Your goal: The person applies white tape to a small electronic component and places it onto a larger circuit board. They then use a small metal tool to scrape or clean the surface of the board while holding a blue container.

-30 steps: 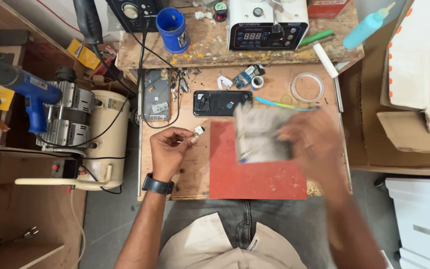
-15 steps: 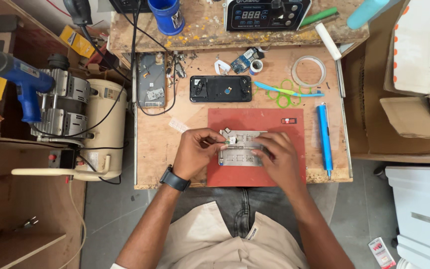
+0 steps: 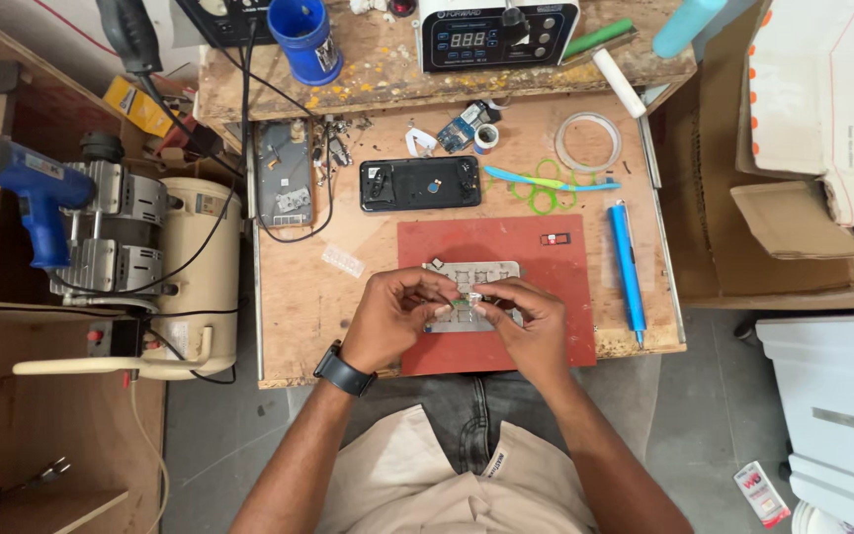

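My left hand [image 3: 395,318] and my right hand [image 3: 531,324] meet over a grey metal plate [image 3: 473,282] that lies on a red mat [image 3: 555,287]. Between their fingertips both hands pinch a tiny part [image 3: 469,295] with a green edge, just above the plate. A black watch sits on my left wrist. A small black and red chip [image 3: 554,239] lies on the mat's far right corner.
An opened black phone [image 3: 419,184] lies beyond the mat, with a grey phone frame [image 3: 285,186] to its left. A blue pen-shaped tool [image 3: 627,269], green-blue scissors [image 3: 546,185], a tape roll [image 3: 590,141], a blue cup [image 3: 300,38] and a digital station [image 3: 494,32] surround it. A compressor [image 3: 165,267] stands left.
A second ago my right hand held the metal plate up in the air. The plate now lies on the red mat and both hands have closed in on a tiny part over it.
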